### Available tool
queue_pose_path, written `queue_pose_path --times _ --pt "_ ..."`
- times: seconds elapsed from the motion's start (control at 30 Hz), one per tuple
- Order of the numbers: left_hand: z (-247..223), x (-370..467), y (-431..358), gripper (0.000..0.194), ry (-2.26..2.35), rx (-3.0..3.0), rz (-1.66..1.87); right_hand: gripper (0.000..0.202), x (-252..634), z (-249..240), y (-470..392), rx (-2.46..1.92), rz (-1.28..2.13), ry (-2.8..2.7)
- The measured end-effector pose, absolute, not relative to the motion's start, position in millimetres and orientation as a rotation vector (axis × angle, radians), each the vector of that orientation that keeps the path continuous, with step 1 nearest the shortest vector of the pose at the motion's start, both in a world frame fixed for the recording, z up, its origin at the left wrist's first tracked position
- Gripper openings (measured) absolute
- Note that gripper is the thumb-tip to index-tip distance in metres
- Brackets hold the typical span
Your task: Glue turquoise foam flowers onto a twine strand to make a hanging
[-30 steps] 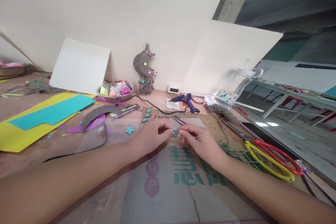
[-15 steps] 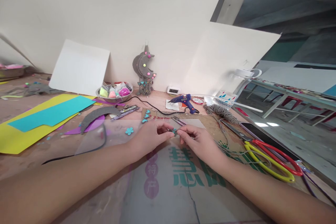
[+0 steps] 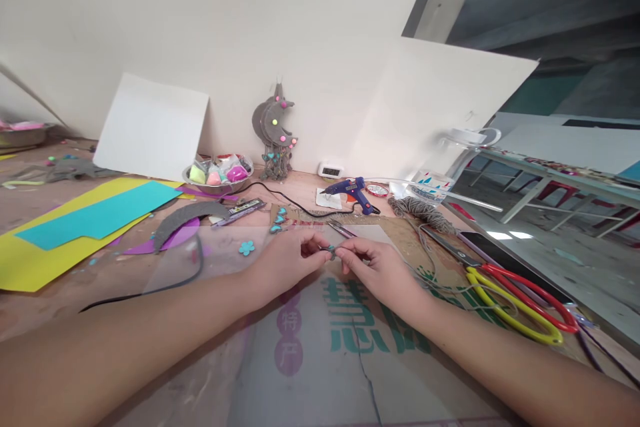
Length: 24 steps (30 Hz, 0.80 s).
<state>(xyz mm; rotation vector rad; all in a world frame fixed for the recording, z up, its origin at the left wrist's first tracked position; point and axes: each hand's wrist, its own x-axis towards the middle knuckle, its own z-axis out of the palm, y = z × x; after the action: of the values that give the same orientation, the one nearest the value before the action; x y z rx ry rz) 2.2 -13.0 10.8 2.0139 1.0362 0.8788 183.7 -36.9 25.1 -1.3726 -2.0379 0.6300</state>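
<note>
Pinching a small teal-and-grey piece (image 3: 331, 250), you've got left hand (image 3: 287, 260) and right hand (image 3: 381, 269), each grip clamped at opposite sides, probably for steadiness.

There sat the piece (image 3: 331, 250) between my fingers (image 3: 317, 258), glue gun (image 3: 354, 187) behind, scissors (image 3: 467, 259) off right by the phone (image 3: 505, 263), flower (image 3: 247, 248) left on the sheet (image 3: 290, 400), bowl (image 3: 225, 188) farther back!
</note>
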Motion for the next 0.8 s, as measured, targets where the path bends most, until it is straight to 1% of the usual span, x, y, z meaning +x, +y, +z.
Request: queue_pose_path --times 0.4,0.53,0.6,0.8 --pt "15.1 1.6 -13.9 0.021 1.032 2.023 0.887 0.029 184.1 24.1 -36.8 -1.381 0.662 -2.047" --pt "14.9 0.8 -14.0 0.021 1.035 2.012 0.897 0.025 185.5 23.7 -36.6 -1.380 0.644 -2.040" --pt "14.7 1.1 -13.9 0.021 1.026 1.995 0.904 0.029 186.0 23.5 -37.0 -1.382 0.653 -2.021" --pt "15.1 2.4 -13.0 0.021 1.003 1.947 0.902 0.035 181.6 26.2 -40.4 -1.324 0.863 -1.915"
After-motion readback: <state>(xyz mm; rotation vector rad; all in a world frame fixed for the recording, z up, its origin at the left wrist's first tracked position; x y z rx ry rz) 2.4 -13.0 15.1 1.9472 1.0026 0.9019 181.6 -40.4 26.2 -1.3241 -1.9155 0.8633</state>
